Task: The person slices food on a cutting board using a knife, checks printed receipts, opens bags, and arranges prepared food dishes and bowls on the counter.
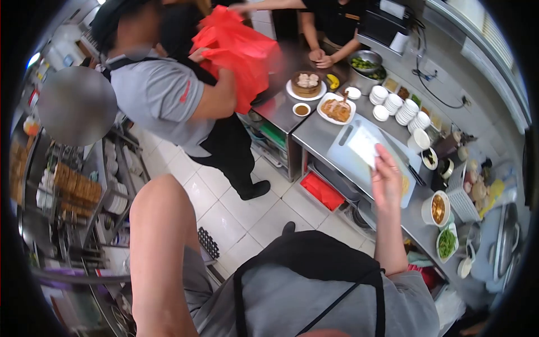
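My right hand (pixel 386 178) is raised above the cutting board (pixel 343 141), its fingers pinching a bright white slip of paper (pixel 364 146); any print on it is washed out. Beneath the hand, a knife (pixel 409 162) with a black handle lies along the board's far side. Some yellowish food (pixel 404 185) rests at the board's near end. Just beyond the board sits a white dish of sliced, browned food (pixel 337 110). My left arm is bent, with the elbow up at the left, and its hand is out of the picture.
A co-worker in grey holds a red bag (pixel 241 62); another person leans on the far counter. There stand a bamboo steamer of dumplings (pixel 307 83) and a sauce bowl (pixel 301 109). Stacked white dishes (pixel 407 114), a soup tub (pixel 436 209) and greens (pixel 447 244) line the right.
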The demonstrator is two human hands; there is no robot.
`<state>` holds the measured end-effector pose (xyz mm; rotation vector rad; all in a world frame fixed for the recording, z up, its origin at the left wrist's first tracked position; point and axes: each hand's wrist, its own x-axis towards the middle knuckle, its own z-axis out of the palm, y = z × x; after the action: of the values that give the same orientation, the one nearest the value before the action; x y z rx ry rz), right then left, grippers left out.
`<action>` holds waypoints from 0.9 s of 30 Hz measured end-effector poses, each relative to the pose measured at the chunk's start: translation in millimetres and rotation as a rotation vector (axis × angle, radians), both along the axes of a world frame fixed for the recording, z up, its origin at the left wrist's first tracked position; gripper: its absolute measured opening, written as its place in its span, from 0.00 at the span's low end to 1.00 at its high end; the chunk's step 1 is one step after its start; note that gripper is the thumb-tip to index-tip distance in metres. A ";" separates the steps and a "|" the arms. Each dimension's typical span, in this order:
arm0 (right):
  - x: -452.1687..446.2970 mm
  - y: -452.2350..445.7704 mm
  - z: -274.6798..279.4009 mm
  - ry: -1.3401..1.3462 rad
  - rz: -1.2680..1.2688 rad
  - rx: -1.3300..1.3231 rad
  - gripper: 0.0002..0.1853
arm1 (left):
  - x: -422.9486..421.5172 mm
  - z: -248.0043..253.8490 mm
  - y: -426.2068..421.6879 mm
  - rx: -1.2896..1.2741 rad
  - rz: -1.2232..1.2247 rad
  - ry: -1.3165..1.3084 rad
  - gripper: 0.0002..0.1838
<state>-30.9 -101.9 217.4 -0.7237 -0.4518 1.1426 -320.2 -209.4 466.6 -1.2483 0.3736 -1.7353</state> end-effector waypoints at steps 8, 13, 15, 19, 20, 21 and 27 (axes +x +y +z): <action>-97.8 11.5 4.8 -0.153 0.419 0.137 0.15 | -44.9 -38.7 2.6 -0.163 0.038 -0.141 0.25; -189.5 10.0 5.9 -0.264 0.574 0.254 0.14 | -95.8 -199.7 31.6 -2.059 -0.313 -0.024 0.35; -229.0 8.6 5.2 -0.274 0.660 0.277 0.14 | -119.7 -248.7 41.8 -2.283 -0.689 -0.109 0.39; -322.2 6.9 1.5 -0.305 0.881 0.298 0.14 | -188.8 -260.6 55.6 -2.198 -1.072 -0.285 0.45; -346.5 4.4 -0.4 -0.303 0.915 0.306 0.14 | -213.3 -258.5 58.4 -2.119 -1.185 -0.397 0.46; -371.7 4.3 -2.5 -0.335 0.986 0.304 0.14 | -242.1 -253.6 62.4 -2.098 -1.164 -0.425 0.46; -514.8 4.4 -14.5 -0.528 1.211 0.422 0.13 | -380.4 -234.4 49.4 -1.994 -1.291 -0.444 0.29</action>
<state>-545.7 -97.5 202.8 -0.3179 -1.6713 1.8657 -700.6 -160.0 232.2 -1.7790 -1.6476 -3.5708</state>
